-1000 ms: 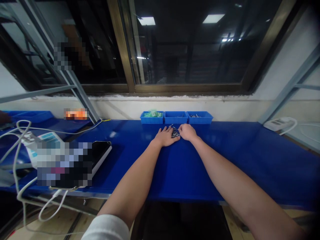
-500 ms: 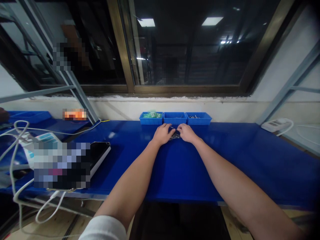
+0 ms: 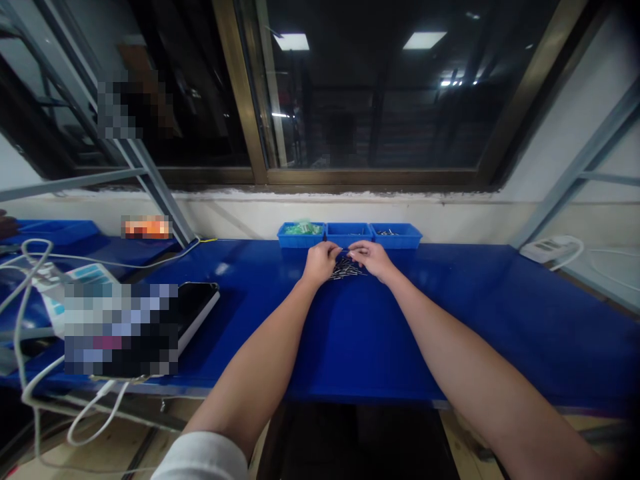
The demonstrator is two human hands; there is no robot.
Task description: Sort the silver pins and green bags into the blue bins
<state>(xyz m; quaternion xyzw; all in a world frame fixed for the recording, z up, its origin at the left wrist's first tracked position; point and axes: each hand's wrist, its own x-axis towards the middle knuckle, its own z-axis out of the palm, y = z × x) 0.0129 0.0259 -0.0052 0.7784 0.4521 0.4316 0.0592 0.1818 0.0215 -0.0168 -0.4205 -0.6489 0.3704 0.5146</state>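
My left hand (image 3: 321, 261) is closed in a pinch above a pile of thin, screw-like metal pieces (image 3: 345, 268) on the blue table. My right hand (image 3: 373, 259) faces it from the other side, thumb and fingertips pressed together. Between the fingertips of both hands runs a thin metal piece (image 3: 345, 251); its exact kind is too small to tell. Just behind the hands stand three blue bins: the left bin (image 3: 287, 241) holds green-and-white packets, the middle bin (image 3: 349, 242) a few small parts, the right bin (image 3: 413, 241) small metal parts.
On the left of the blue table (image 3: 340, 353) lies a dark-screened device (image 3: 197, 310) with white cables (image 3: 25, 333). A white power strip (image 3: 547, 247) rests at the right back. Grey metal posts (image 3: 159, 207) rise beside the window. Part of another person's hand (image 3: 7, 225) shows at the far left.
My fingers have lifted off the pile and drawn together in pinches, with a thin metal piece between them. More of the pile shows now.
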